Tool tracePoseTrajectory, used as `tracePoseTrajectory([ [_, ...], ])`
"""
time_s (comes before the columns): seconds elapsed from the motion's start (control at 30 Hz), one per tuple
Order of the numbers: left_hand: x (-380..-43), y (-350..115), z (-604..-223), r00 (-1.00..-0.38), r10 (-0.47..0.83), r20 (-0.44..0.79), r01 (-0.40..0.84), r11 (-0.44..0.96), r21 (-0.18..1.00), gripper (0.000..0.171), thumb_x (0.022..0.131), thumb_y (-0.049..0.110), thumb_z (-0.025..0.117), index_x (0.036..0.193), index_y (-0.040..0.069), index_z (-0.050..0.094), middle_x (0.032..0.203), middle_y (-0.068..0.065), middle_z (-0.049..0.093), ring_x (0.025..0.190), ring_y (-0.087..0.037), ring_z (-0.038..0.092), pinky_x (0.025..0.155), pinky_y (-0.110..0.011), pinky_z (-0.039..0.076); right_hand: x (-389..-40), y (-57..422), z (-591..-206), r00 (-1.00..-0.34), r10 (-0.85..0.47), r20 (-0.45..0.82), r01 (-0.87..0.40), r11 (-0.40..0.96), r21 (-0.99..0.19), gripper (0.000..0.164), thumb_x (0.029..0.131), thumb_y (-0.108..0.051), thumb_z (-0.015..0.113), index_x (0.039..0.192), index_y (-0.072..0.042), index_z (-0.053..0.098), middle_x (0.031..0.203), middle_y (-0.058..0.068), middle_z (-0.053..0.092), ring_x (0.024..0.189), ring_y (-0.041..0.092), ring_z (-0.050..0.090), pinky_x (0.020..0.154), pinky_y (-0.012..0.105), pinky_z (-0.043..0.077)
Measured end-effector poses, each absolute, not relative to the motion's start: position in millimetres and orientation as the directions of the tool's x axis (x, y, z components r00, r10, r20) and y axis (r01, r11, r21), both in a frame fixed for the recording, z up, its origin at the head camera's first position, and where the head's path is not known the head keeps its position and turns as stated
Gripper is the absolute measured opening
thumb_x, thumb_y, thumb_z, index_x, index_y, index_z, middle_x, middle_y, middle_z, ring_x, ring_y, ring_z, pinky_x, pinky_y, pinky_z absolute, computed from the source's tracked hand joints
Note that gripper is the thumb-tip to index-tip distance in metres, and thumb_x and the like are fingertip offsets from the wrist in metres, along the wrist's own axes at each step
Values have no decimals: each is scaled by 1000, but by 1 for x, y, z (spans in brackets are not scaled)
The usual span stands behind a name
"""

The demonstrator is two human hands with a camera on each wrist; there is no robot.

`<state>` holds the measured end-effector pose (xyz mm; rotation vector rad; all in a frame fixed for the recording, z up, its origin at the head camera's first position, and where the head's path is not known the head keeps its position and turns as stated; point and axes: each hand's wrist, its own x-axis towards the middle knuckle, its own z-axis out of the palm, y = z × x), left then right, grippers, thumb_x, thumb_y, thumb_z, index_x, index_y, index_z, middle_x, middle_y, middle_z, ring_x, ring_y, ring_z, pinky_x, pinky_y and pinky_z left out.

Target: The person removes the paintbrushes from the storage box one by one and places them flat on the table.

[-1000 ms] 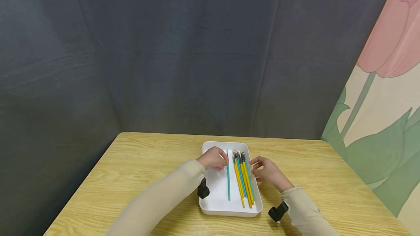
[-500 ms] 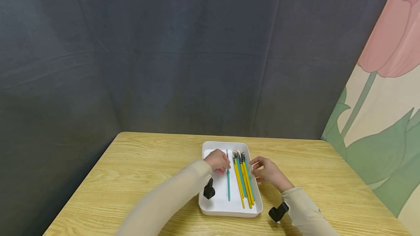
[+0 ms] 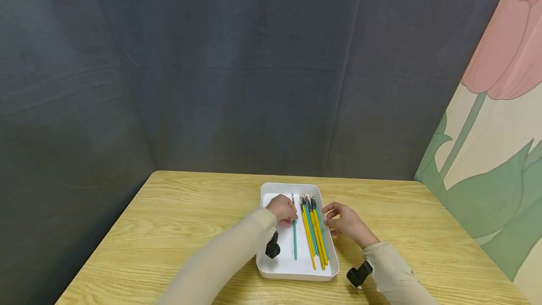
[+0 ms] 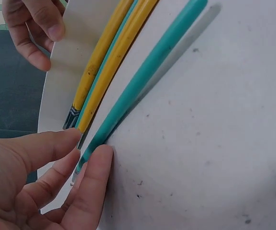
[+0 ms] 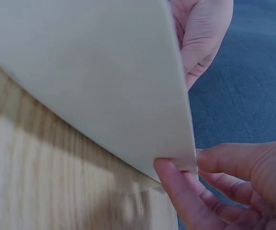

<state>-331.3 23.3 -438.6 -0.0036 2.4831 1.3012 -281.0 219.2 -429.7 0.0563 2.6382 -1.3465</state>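
Observation:
A white tray (image 3: 275, 267) holds a row of paintbrushes with yellow and teal handles. One teal paintbrush (image 3: 295, 244) lies by itself left of the row. My left hand (image 3: 283, 209) reaches down into the tray at this brush's upper part. In the left wrist view its fingertips (image 4: 102, 155) lie right beside the teal handle, while the thumb stands a little apart, near the tip of a yellow paintbrush (image 4: 121, 55). My right hand (image 3: 345, 221) holds the tray's right side, with the rim between thumb and fingers (image 5: 169, 175) in the right wrist view.
The tray stands on a wooden table (image 3: 190, 220). A dark curtain (image 3: 254, 69) hangs behind the table, and a wall painted with a tulip (image 3: 499, 55) rises on the right. Each wrist wears a black camera.
My left hand has moved slightly right and toward me along the lone teal paintbrush. The right hand, the tray and the paintbrushes have stayed where they were.

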Motion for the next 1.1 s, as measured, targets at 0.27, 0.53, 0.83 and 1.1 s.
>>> tracePoseTrajectory([
  [0.27, -333, 25, -444, -953, 144, -267, -131, 598, 790, 18, 75, 3, 81, 71, 7, 64, 62, -3, 55, 47, -11, 52, 46, -20, 52, -279, 218, -428, -981, -46, -187, 125, 590, -798, 27, 89, 1, 64, 116, 1, 57, 101, 15, 53, 81, 21, 57, 68, 34, 60],
  [0.53, -334, 28, -448, -960, 133, -247, -105, 647, 755, 24, 73, 4, 83, 70, 8, 59, 66, -3, 56, 49, -11, 54, 46, -17, 49, -279, 218, -426, -981, -50, -187, 123, 587, -800, 28, 89, 3, 62, 117, 1, 57, 100, 15, 53, 80, 20, 58, 68, 35, 60],
  [0.83, -330, 29, -441, -964, 135, -230, -66, 714, 697, 22, 72, 2, 82, 69, 8, 62, 65, -2, 59, 46, -9, 54, 45, -16, 49, -280, 218, -426, -981, -56, -186, 118, 588, -801, 28, 89, 4, 62, 116, 1, 56, 100, 15, 53, 82, 21, 57, 69, 36, 60],
  [1.1, -331, 32, -442, -970, 88, -227, -75, 779, 623, 19, 71, 5, 82, 67, 4, 64, 54, -1, 59, 39, -8, 50, 37, -15, 43, -280, 218, -426, -980, -51, -192, 126, 588, -799, 28, 89, 4, 63, 116, 1, 57, 100, 15, 53, 82, 21, 57, 68, 36, 60],
])
